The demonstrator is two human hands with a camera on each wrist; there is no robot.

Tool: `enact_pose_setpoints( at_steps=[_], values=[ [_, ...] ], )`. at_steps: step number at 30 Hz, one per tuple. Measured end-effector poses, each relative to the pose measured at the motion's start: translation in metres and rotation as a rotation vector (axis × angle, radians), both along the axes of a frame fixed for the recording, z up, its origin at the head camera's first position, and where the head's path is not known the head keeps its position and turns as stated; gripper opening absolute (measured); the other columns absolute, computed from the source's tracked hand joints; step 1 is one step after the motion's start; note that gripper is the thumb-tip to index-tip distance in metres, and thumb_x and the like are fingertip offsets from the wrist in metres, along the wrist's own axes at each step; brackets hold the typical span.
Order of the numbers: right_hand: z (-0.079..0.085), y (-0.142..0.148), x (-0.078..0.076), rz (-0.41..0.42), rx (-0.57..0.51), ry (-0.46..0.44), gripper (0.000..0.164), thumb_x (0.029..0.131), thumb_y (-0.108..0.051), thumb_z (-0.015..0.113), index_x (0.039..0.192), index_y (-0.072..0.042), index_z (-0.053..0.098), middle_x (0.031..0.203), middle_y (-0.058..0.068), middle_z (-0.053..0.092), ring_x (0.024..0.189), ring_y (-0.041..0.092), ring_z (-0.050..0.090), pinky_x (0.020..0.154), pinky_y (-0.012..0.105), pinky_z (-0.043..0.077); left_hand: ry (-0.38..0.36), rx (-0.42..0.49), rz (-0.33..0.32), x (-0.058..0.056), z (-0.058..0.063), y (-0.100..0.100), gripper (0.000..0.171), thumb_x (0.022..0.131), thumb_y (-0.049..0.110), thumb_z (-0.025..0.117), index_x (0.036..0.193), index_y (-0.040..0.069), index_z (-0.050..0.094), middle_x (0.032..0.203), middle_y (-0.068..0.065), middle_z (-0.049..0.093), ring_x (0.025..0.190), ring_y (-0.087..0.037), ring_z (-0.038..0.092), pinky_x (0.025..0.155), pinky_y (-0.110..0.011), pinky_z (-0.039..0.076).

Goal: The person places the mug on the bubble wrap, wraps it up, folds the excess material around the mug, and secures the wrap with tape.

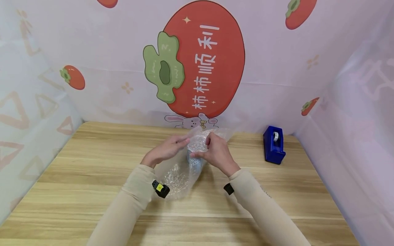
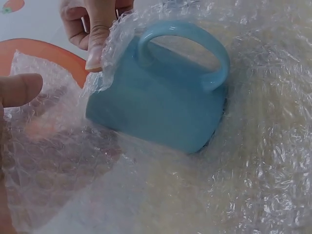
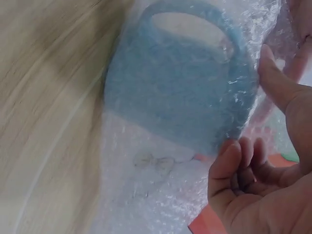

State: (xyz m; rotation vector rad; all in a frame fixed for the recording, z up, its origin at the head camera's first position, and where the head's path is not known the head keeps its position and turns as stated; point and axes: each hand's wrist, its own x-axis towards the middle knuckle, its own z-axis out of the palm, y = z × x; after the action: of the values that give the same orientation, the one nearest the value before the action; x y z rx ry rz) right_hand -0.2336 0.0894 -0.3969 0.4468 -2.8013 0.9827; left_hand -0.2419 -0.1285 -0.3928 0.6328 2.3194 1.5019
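Observation:
A light blue mug lies tilted in a sheet of clear bubble wrap, its handle uppermost in the left wrist view. In the right wrist view the mug shows through a layer of the wrap. My right hand pinches the wrap's edge over the end of the mug, thumb on the near side and fingers curled. On the other side my left hand holds a loose flap of the wrap, thumb in front and fingers showing dimly through the film.
A blue tape dispenser with a roll of tape stands at the right on the wooden table. Behind the table hangs a pale cloth with persimmon prints, and similar cloth closes both sides.

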Motion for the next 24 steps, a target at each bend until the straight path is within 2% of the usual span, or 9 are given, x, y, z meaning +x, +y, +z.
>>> enact_pose_setpoints(
  at_steps=[3, 6, 8, 10, 13, 16, 18, 20, 24],
  values=[
    [0.002, 0.005, 0.0, 0.039, -0.029, -0.022, 0.061, 0.064, -0.046, 0.096, 0.083, -0.008, 0.053, 0.072, 0.004, 0.052, 0.066, 0.018, 0.049, 0.058, 0.031, 0.041, 0.04, -0.041, 0.007, 0.001, 0.0, 0.002, 0.042, 0.11, 0.026, 0.044, 0.141, 0.003, 0.059, 0.145, -0.014, 0.055, 0.14, -0.033, 0.043, 0.115, -0.057, 0.031],
    [0.004, 0.014, -0.001, 0.083, -0.118, -0.119, 0.052, 0.07, -0.043, 0.094, 0.083, -0.007, 0.057, 0.075, 0.003, 0.057, 0.068, 0.018, 0.053, 0.059, 0.03, 0.045, 0.071, -0.074, 0.011, 0.004, 0.002, 0.005, 0.042, 0.11, 0.026, 0.044, 0.142, 0.003, 0.058, 0.148, -0.013, 0.053, 0.141, -0.032, 0.043, 0.115, -0.055, 0.032],
    [0.006, 0.02, -0.002, 0.103, -0.194, -0.196, 0.044, 0.078, -0.04, 0.089, 0.083, -0.007, 0.061, 0.077, 0.004, 0.06, 0.069, 0.019, 0.055, 0.06, 0.031, 0.047, 0.101, -0.106, 0.018, 0.007, 0.003, 0.008, 0.042, 0.109, 0.025, 0.044, 0.143, 0.003, 0.056, 0.15, -0.015, 0.05, 0.142, -0.034, 0.041, 0.115, -0.055, 0.032],
    [0.008, 0.024, -0.004, 0.11, -0.272, -0.273, 0.039, 0.089, -0.04, 0.079, 0.083, -0.005, 0.064, 0.078, 0.006, 0.063, 0.072, 0.021, 0.059, 0.064, 0.033, 0.051, 0.148, -0.15, 0.017, 0.01, 0.003, 0.011, 0.042, 0.109, 0.024, 0.045, 0.143, 0.002, 0.057, 0.152, -0.016, 0.048, 0.143, -0.035, 0.04, 0.116, -0.054, 0.031],
    [0.01, 0.027, -0.005, 0.106, -0.377, -0.344, 0.052, 0.103, -0.047, 0.056, 0.084, 0.0, 0.068, 0.08, 0.009, 0.065, 0.075, 0.022, 0.062, 0.074, 0.039, 0.056, 0.232, -0.22, 0.008, 0.012, 0.003, 0.017, 0.044, 0.109, 0.023, 0.046, 0.147, 0.003, 0.052, 0.156, -0.019, 0.042, 0.146, -0.037, 0.034, 0.118, -0.054, 0.028],
    [0.012, 0.027, -0.006, 0.09, -0.443, -0.38, 0.068, 0.107, -0.052, 0.042, 0.083, 0.005, 0.069, 0.08, 0.011, 0.066, 0.075, 0.022, 0.064, 0.084, 0.047, 0.057, 0.29, -0.299, 0.011, 0.015, 0.001, 0.024, 0.047, 0.109, 0.026, 0.045, 0.152, 0.008, 0.046, 0.158, -0.021, 0.036, 0.148, -0.039, 0.03, 0.118, -0.055, 0.025],
    [0.013, 0.026, -0.006, 0.075, -0.447, -0.4, 0.064, 0.107, -0.049, 0.045, 0.083, 0.005, 0.07, 0.08, 0.01, 0.065, 0.075, 0.022, 0.065, 0.087, 0.05, 0.056, 0.306, -0.342, 0.019, 0.017, 0.0, 0.028, 0.048, 0.109, 0.027, 0.044, 0.154, 0.01, 0.043, 0.159, -0.021, 0.035, 0.149, -0.04, 0.027, 0.118, -0.057, 0.024],
    [0.014, 0.025, -0.005, 0.065, -0.438, -0.414, 0.053, 0.106, -0.04, 0.052, 0.082, 0.005, 0.069, 0.079, 0.009, 0.065, 0.076, 0.021, 0.065, 0.088, 0.052, 0.055, 0.304, -0.38, 0.032, 0.019, -0.001, 0.031, 0.049, 0.109, 0.029, 0.044, 0.155, 0.012, 0.041, 0.16, -0.022, 0.032, 0.15, -0.039, 0.025, 0.118, -0.057, 0.025],
    [0.014, 0.026, -0.003, 0.073, -0.43, -0.422, 0.031, 0.103, -0.016, 0.06, 0.084, 0.006, 0.068, 0.083, 0.01, 0.065, 0.083, 0.027, 0.067, 0.087, 0.047, 0.056, 0.304, -0.415, 0.046, 0.022, -0.002, 0.034, 0.051, 0.109, 0.031, 0.045, 0.156, 0.014, 0.039, 0.162, -0.023, 0.027, 0.151, -0.039, 0.021, 0.118, -0.059, 0.024]
  ],
)
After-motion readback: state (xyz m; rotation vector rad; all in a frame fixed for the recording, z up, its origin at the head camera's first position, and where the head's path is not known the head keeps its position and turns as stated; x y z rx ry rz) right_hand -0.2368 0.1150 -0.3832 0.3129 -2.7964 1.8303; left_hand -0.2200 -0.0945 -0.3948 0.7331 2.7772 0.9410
